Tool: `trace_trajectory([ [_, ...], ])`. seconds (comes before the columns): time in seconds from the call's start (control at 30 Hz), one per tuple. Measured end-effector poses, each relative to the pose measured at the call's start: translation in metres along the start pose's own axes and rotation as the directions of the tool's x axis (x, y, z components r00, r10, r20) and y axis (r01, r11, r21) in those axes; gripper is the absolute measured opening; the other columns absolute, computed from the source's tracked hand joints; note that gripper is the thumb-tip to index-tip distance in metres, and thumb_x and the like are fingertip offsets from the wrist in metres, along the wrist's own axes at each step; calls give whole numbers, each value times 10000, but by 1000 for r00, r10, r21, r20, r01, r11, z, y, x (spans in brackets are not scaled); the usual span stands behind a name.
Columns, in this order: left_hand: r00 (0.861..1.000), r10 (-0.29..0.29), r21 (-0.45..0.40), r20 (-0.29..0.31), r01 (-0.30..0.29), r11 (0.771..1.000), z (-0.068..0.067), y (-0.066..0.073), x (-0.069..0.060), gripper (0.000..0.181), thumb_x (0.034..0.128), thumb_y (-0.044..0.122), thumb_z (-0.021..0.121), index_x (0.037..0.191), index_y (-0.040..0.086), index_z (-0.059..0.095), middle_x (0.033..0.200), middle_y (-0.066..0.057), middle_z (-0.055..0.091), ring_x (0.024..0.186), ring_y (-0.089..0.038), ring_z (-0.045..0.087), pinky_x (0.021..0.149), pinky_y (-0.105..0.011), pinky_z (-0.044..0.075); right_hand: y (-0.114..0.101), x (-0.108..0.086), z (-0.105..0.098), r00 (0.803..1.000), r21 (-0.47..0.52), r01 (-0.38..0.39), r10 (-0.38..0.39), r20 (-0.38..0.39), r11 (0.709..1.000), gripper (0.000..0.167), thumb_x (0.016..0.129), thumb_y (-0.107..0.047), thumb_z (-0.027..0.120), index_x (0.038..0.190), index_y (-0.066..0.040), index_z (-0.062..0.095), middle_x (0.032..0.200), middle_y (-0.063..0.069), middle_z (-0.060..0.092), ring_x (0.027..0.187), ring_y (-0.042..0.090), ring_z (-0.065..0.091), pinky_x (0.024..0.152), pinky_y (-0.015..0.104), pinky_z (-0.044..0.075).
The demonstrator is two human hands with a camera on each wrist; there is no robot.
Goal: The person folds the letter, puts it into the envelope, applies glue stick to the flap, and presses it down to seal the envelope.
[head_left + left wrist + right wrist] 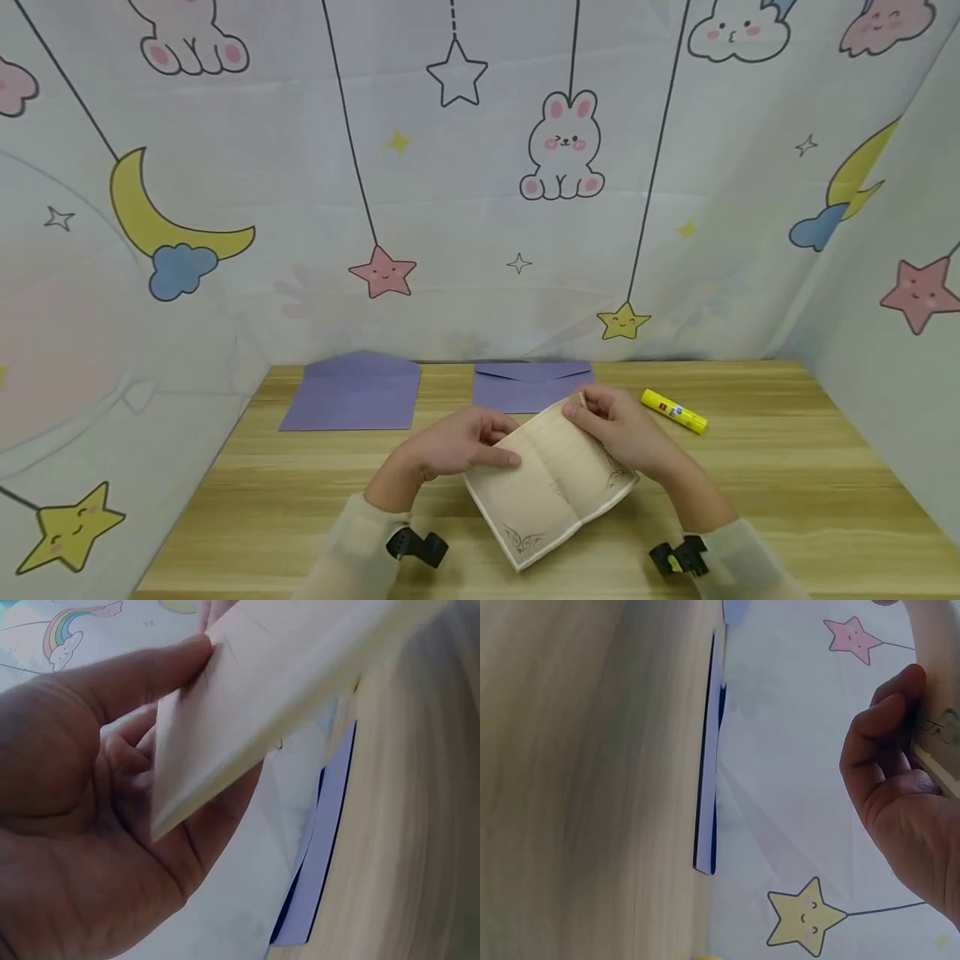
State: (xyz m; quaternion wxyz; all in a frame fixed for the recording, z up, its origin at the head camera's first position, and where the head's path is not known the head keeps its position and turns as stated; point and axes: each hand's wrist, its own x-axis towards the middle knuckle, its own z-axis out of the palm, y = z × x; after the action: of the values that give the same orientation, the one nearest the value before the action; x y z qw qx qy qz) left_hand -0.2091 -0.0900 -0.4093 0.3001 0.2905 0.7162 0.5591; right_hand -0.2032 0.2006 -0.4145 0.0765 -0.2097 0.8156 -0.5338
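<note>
Cream letter paper (540, 487) with brown scroll ornaments at its corners is held tilted above the table, a crease running across its middle. Its edge looks thick in the left wrist view, like several sheets together. My left hand (461, 446) pinches the left side, thumb on top and fingers beneath. The right hand (630, 433) grips the upper right edge with its thumb on the face and its fingers curled behind. In the right wrist view only a strip of the paper (939, 739) shows beside those fingers.
At the back left lies a purple envelope (352, 400) with its flap up. Another purple envelope (517, 396), flap folded down, lies behind the paper and is partly covered by it. To the right is a yellow glue stick (675, 411). A patterned cloth backdrop borders the wooden table (787, 492).
</note>
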Motion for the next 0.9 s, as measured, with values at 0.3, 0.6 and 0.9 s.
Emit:
trace_trajectory([
  [0.3,995,-51,-111,-85,41,993,10,-1,5,290,981,21,733,1258,-62,712,987,-152,793,756,-176,764,677,-290,618,1,2,-2,992,9,-100,101,-71,995,316,1065,-376,671,1092,-61,671,754,73,634,552,194,589,474,312,505],
  [0.6,947,-119,-247,-298,44,968,3,-5,4,375,1004,41,711,1357,-53,626,1031,-155,781,816,-222,767,722,-340,631,13,1,-22,968,202,-203,227,-106,958,455,1051,-344,704,1291,35,629,917,112,688,720,175,578,640,305,502],
  [0.9,945,-158,-178,-285,110,978,2,-6,4,212,1063,123,642,1172,-51,693,924,-124,767,793,-226,763,683,-399,644,17,4,-26,939,307,-203,274,-208,930,396,1095,-220,637,1312,107,593,884,68,722,691,120,613,612,242,516],
])
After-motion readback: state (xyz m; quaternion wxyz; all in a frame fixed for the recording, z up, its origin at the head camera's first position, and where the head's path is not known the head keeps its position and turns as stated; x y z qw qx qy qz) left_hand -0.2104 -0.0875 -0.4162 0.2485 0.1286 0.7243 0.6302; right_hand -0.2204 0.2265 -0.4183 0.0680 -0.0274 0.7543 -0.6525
